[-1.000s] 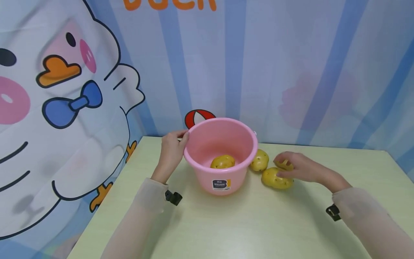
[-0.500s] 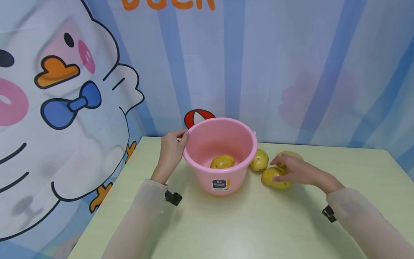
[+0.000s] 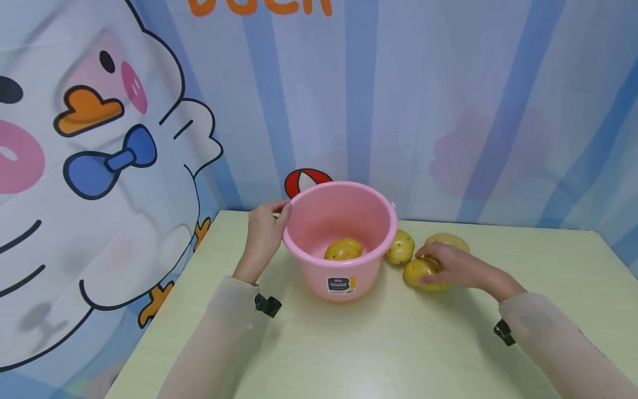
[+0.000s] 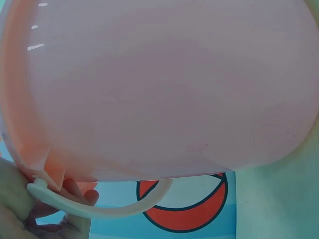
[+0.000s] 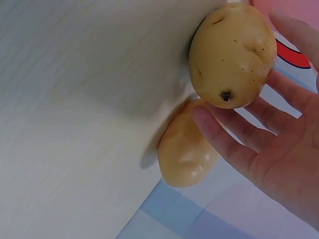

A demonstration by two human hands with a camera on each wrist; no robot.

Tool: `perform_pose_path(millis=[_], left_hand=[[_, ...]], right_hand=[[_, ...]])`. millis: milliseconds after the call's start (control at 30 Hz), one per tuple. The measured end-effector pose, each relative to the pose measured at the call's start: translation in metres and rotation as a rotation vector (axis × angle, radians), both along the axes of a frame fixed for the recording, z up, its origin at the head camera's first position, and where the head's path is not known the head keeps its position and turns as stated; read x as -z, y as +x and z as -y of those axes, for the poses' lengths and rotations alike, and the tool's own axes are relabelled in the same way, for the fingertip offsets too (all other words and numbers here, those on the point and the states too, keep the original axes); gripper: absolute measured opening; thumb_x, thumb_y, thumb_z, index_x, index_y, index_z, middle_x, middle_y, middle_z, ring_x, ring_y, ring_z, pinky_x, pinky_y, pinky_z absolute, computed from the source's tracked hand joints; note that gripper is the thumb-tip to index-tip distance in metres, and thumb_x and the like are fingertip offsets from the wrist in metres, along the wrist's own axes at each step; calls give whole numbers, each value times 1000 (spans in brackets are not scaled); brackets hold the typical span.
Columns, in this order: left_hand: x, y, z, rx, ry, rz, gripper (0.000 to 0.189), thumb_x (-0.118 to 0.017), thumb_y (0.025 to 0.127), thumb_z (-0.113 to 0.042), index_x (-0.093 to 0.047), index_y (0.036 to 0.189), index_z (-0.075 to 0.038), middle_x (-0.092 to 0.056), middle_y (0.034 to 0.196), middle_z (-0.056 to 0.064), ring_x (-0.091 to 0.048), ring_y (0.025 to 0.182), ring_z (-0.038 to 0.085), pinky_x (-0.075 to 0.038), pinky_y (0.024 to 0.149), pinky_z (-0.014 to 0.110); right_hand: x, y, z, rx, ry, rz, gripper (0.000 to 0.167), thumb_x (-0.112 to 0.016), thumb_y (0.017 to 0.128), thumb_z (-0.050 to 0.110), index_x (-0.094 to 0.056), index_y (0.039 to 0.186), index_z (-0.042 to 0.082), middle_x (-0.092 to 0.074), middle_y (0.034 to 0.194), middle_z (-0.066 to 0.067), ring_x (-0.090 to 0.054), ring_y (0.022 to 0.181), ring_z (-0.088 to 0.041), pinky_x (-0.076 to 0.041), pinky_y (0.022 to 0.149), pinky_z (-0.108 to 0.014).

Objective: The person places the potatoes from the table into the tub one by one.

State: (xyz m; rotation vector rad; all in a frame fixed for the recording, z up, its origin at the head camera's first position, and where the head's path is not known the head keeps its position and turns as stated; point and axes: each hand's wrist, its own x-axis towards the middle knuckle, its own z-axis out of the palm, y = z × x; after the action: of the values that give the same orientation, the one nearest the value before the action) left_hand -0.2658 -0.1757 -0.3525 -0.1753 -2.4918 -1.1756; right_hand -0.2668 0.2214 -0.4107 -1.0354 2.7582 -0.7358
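Note:
At the pink bucket (image 3: 314, 271), my left hand (image 3: 264, 233) pinches the left rim, close to the pale handle (image 4: 99, 210). One yellow potato (image 3: 344, 249) lies inside the bucket. My right hand (image 3: 458, 265) is around the nearest of the loose potatoes (image 3: 413, 272), which lies on the table. In the right wrist view its fingers reach behind that potato, fairly straight, and the thumb sits beside it with a gap to the palm. Behind the right hand lies another potato (image 3: 451, 239), partly covered by it. A third potato (image 3: 401, 247) rests close against the bucket's right side.
The pale table (image 3: 359, 354) ends at a printed cloth backdrop (image 3: 319, 100) just behind the bucket. A large cartoon duck (image 3: 99, 221) is printed on its left part. Small black cameras (image 3: 268, 305) are strapped at both wrists.
My right hand has moved left and slightly nearer, off the back potato and onto the front one, its fingers drawing closer around it. The left hand and bucket stay put.

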Motion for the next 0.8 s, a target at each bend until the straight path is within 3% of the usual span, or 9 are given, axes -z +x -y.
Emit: perform_pose_path(millis=[333, 500, 800], left_hand=[[1, 1, 0, 1, 17, 15, 34, -55, 104, -25, -69, 126, -2, -71, 108, 13, -70, 81, 23, -59, 66, 34], [2, 0, 0, -3, 17, 21, 34, -56, 104, -25, -69, 126, -3, -71, 108, 13, -70, 81, 22, -59, 65, 33], [1, -1, -1, -16, 16, 32, 34, -56, 103, -25, -69, 126, -3, -71, 108, 13, -70, 82, 22, -59, 67, 34]], right_hand=[[6, -2, 3, 4, 26, -24, 51, -84, 80, 28, -66, 114, -4, -66, 106, -8, -59, 95, -24, -50, 84, -45], [8, -1, 5, 38, 72, -8, 62, -88, 76, 33, -64, 119, -4, -65, 111, -11, -59, 101, -29, -49, 89, -51], [12, -3, 6, 45, 95, -15, 67, -91, 71, 33, -62, 120, -3, -64, 111, -11, -58, 102, -32, -48, 91, -54]])
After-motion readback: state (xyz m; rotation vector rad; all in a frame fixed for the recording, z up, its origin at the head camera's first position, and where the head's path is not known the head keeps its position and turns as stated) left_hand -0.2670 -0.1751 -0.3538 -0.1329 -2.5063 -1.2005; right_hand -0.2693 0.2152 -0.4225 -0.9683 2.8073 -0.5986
